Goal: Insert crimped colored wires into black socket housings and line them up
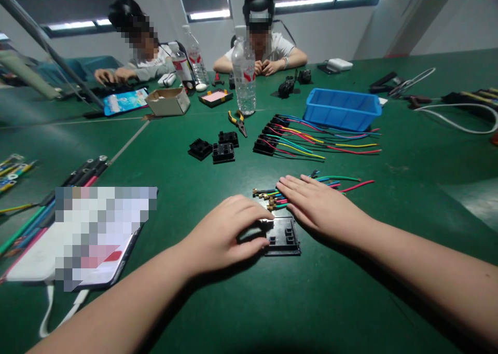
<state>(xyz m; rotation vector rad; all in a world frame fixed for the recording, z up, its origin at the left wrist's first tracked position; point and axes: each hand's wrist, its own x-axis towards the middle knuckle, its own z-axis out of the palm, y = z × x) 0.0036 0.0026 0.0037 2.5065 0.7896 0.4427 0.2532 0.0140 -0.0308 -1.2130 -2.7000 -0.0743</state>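
My left hand (233, 234) has its thumb and fingers around the left side of a black plastic housing (286, 242), which lies flat on the green table before me. Small raised slots show on the housing's top face. My right hand (311, 201) is stretched out flat, fingers close together, over a bunch of coloured wires (274, 201) just behind the housing. Brass-coloured terminals on the wire ends stick out to the left of that hand, and the loose ends show beyond it on the right. Part of the bunch is hidden under my palm.
Wired black housings (268, 136), a blue bin (342, 110), several bare housings (223, 152), pliers (239, 123) and a water bottle (244, 79) stand farther back. A phone (128, 250) and thick cables (58, 203) lie left. Two people sit across the table.
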